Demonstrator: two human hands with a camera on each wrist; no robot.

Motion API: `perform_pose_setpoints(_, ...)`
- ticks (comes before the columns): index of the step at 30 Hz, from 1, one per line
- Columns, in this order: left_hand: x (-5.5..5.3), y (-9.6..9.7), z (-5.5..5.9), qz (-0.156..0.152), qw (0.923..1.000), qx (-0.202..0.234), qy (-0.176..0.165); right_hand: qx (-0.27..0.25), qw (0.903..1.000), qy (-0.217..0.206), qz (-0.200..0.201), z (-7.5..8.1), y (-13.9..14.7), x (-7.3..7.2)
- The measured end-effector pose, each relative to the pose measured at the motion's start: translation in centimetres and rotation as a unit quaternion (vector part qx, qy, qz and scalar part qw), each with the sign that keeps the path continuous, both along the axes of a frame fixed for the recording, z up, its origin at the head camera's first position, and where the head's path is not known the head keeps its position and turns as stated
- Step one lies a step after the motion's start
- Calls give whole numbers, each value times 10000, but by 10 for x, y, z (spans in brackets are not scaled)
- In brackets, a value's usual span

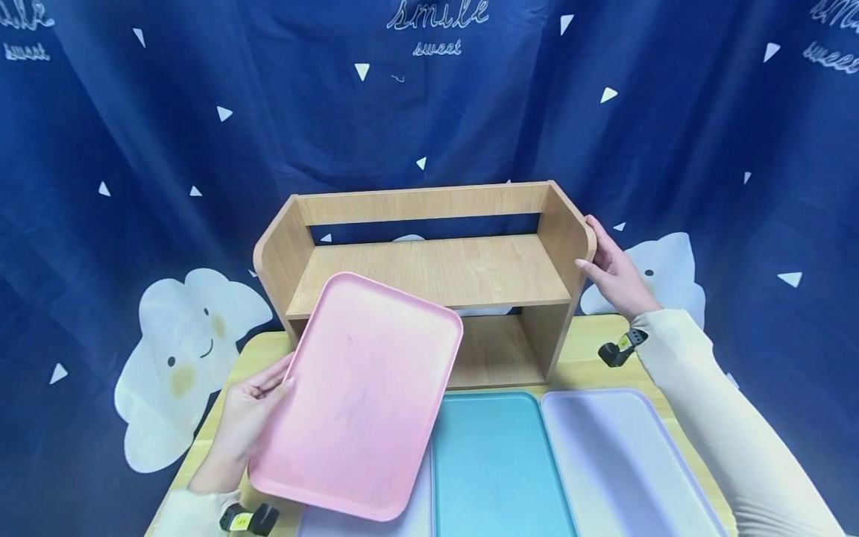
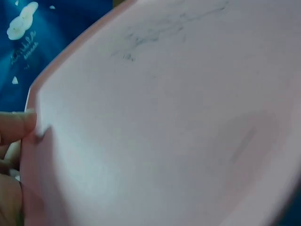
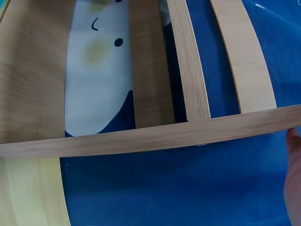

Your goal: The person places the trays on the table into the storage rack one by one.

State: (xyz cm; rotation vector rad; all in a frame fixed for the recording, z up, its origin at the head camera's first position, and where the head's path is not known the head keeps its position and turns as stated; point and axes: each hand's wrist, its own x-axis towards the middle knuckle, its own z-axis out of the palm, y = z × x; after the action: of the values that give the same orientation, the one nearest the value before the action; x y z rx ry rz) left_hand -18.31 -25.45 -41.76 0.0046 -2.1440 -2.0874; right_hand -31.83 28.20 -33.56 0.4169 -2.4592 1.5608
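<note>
A pink rectangular tray (image 1: 359,395) is tilted up in front of a wooden shelf (image 1: 429,272), covering the shelf's lower left part. My left hand (image 1: 250,418) pinches the tray's left edge, thumb on the inner face. In the left wrist view the pink tray (image 2: 155,122) fills most of the picture, with faint dark scuffs on its surface. My right hand (image 1: 616,272) grips the upper right side panel of the shelf, thumb at its front edge. The right wrist view shows the side panel's edge (image 3: 141,142) with only part of that hand.
On the light wooden table (image 1: 597,347), a teal tray (image 1: 499,462) and a pale lavender tray (image 1: 624,462) lie side by side before the shelf. Another pale tray (image 1: 419,507) lies partly under the pink one. A dark blue curtain (image 1: 429,112) hangs behind.
</note>
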Motion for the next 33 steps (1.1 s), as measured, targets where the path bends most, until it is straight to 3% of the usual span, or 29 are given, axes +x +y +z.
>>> perform_pose_setpoints(9, -1, 14, 35, 595, 9965, 509, -308, 37, 10000, 60, 47, 4, -4, -4)
perform_pose_setpoints(14, -9, 18, 55, 433, 9914, 1167, -404, -38, 9997, 214, 77, 3, -5, -4)
perform_pose_setpoints(20, -24, 15, 75, 278, 9848, 1597, -625, -75, 9994, 313, 147, 2, -5, -2)
perform_pose_setpoints(24, -34, 16, 82, 279, 9802, 1760, -868, 35, 9996, 241, 106, -2, -2, 1)
perform_pose_setpoints(28, -42, 20, 84, 329, 9804, 1628, -1060, 31, 9996, 266, 115, -5, 0, 2)
perform_pose_setpoints(33, -55, 24, 84, 500, 9800, 1601, -1072, -109, 9992, 318, 216, -5, 0, 1)
